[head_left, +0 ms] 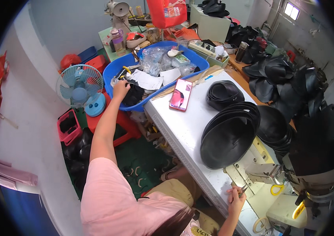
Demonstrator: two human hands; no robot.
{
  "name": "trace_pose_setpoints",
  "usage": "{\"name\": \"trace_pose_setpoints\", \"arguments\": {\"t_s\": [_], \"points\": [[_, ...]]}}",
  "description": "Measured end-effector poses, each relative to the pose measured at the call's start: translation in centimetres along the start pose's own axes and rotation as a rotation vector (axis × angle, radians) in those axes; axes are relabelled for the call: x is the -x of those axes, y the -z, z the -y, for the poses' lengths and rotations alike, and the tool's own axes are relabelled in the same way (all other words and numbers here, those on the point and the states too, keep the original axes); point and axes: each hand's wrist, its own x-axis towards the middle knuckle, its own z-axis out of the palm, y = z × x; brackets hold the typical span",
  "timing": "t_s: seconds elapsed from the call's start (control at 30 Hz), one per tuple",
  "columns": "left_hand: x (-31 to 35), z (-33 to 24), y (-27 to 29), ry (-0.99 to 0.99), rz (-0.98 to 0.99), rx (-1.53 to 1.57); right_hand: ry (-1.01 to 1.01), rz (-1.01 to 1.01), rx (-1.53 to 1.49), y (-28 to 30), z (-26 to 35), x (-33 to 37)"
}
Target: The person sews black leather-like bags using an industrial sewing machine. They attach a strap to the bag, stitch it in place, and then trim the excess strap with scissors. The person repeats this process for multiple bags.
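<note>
My left hand [120, 89] reaches out to a large blue plastic tub [116, 66], its fingers closed on some soft black material [133, 95] at the near left side. Yellow handles [127, 70] show just beyond these fingers. Inside the tub lie clear plastic bags [154, 59] and white paper sheets [146, 80]. My right hand [235, 196], low over the white table [165, 122], is closed around small thread snips [243, 190] with the blades pointing out. It is beside the sewing machine [263, 173]. Nested black curved pieces [228, 139] stand on the table between my hands.
A phone [181, 95] lies near the table's far left corner, beside coiled black strips [224, 95]. Black pieces [277, 70] pile up at right. On the left are a fan [79, 84], a red stool [123, 131] and a pink basket [69, 126]. Scraps litter the green floor.
</note>
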Motion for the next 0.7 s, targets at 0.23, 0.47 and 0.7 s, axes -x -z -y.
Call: {"name": "trace_pose_setpoints", "arguments": {"t_s": [0.23, 0.47, 0.7], "points": [[-2.0, -3.7, 6.3, -0.117, -0.276, 0.317, 0.019, 0.033, -0.006, 0.2, 0.0, 0.2], [0.9, -14.1, 17.3, -0.357, -0.365, 0.613, 0.121, 0.038, 0.297, -1.5, 0.3, 0.7], [8.1, -26.6, 20.7, -0.813, -0.075, 0.881, 0.676, -0.065, 0.665, -2.3, 4.7, 4.8]]}}
